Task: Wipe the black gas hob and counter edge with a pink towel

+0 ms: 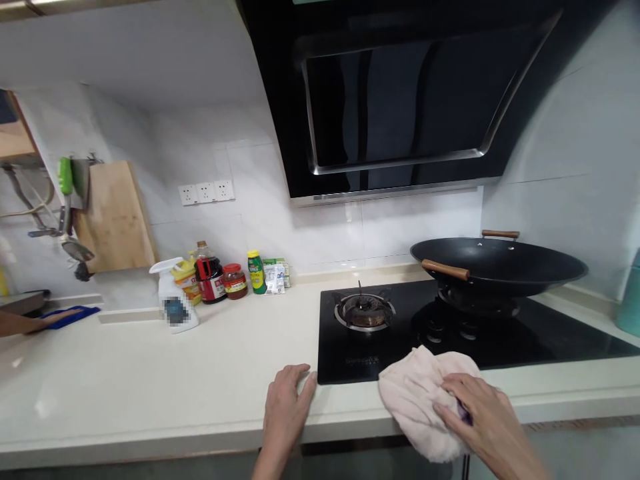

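A pale pink cloth (415, 393) is bunched in my right hand (480, 413), with my thumb and fingers closed on it. The cloth drapes over the front edge of the black gas cooktop (360, 363) and hangs past the counter's edge. My left hand (289, 400) rests on the white countertop (200, 387), just left of the cooktop's front corner, holding nothing, its fingers bent and slightly apart. Behind the hands is the left burner (366, 312), bare of any pan. A large black wok (505, 267) with wooden handles sits over the right burner.
A white spray bottle (170, 287), a dark sauce bottle (206, 270), a red-brown jar (235, 283) and a green bottle (257, 273) stand along the back wall. A range hood (400, 100) slopes overhead. A cutting board (117, 220) hangs at left; a teal object (630, 300) stands far right.
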`<state>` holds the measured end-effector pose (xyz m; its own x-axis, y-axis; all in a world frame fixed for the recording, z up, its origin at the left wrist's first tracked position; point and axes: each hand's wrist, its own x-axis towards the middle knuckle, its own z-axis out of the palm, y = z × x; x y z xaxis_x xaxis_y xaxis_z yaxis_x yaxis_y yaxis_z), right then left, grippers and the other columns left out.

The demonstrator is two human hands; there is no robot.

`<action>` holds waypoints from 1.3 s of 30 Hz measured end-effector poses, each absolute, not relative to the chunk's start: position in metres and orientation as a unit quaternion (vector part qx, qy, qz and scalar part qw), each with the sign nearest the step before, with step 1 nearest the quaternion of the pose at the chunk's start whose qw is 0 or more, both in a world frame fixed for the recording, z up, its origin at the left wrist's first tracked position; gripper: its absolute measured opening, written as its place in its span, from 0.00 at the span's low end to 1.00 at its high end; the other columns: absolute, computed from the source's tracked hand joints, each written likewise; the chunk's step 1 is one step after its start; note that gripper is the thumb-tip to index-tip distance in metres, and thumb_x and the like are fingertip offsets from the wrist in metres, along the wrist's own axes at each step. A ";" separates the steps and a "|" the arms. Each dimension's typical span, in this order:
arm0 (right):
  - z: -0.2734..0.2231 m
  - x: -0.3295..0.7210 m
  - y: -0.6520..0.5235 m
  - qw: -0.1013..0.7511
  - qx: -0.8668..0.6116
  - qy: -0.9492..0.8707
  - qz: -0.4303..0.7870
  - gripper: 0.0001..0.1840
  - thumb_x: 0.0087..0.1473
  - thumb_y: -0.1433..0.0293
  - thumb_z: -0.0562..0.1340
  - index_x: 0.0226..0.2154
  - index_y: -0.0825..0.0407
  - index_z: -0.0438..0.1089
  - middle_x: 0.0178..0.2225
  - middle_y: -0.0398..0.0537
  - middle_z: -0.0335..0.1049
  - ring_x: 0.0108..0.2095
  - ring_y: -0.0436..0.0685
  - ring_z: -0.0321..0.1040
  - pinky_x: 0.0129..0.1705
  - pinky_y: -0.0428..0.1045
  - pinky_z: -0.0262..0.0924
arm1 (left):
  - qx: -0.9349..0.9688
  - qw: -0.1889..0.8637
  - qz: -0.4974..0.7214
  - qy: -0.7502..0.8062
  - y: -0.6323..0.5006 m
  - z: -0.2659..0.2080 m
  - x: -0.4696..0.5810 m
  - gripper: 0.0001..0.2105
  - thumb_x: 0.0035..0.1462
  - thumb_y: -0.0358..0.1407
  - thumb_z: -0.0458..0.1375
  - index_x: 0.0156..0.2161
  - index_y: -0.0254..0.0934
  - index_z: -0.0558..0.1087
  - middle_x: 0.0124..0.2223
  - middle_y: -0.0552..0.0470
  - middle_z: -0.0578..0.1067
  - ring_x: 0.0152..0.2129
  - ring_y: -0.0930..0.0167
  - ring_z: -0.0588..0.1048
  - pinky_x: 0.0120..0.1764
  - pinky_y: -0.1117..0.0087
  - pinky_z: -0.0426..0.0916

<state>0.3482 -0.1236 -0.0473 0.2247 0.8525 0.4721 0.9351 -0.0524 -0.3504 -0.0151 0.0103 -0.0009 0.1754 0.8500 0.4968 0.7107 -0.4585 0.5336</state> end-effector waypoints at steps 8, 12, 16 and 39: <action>-0.046 0.338 -0.126 0.250 -0.674 -0.689 -0.094 0.15 0.49 0.56 0.66 0.40 0.39 0.74 0.48 0.46 0.75 0.46 0.64 0.68 0.46 0.56 0.55 | 0.766 0.097 0.376 0.512 0.009 -0.001 -0.013 0.19 0.64 0.48 0.50 0.47 0.42 0.77 0.48 0.46 0.80 0.49 0.60 0.75 0.52 0.55 0.67; -0.045 0.281 -0.103 0.237 -0.632 -0.729 -0.118 0.21 0.42 0.59 0.71 0.42 0.41 0.71 0.48 0.45 0.73 0.45 0.64 0.65 0.46 0.56 0.52 | 0.764 0.097 0.380 0.513 0.012 -0.004 -0.014 0.18 0.63 0.49 0.51 0.47 0.42 0.77 0.49 0.46 0.80 0.49 0.60 0.75 0.53 0.55 0.66; -0.051 0.211 -0.071 0.225 -0.593 -0.762 -0.135 0.26 0.46 0.60 0.69 0.49 0.42 0.69 0.49 0.49 0.72 0.45 0.64 0.64 0.49 0.59 0.52 | 0.770 0.087 0.375 0.509 0.015 -0.007 -0.015 0.18 0.63 0.48 0.51 0.47 0.41 0.77 0.48 0.46 0.80 0.48 0.60 0.75 0.52 0.55 0.65; -0.120 0.424 -0.149 0.256 -0.655 -0.641 -0.307 0.41 0.39 0.73 0.62 0.59 0.35 0.65 0.59 0.47 0.68 0.58 0.69 0.63 0.52 0.60 0.52 | 0.779 0.040 0.348 0.520 0.010 -0.002 -0.013 0.16 0.64 0.46 0.51 0.44 0.41 0.78 0.45 0.48 0.80 0.47 0.61 0.75 0.49 0.59 0.66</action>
<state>0.4243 -0.1487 -0.1200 -0.0103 0.6828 0.7306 0.9973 -0.0461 0.0571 -0.0128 0.0096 -0.0019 0.2167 0.8383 0.5003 0.7831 -0.4552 0.4237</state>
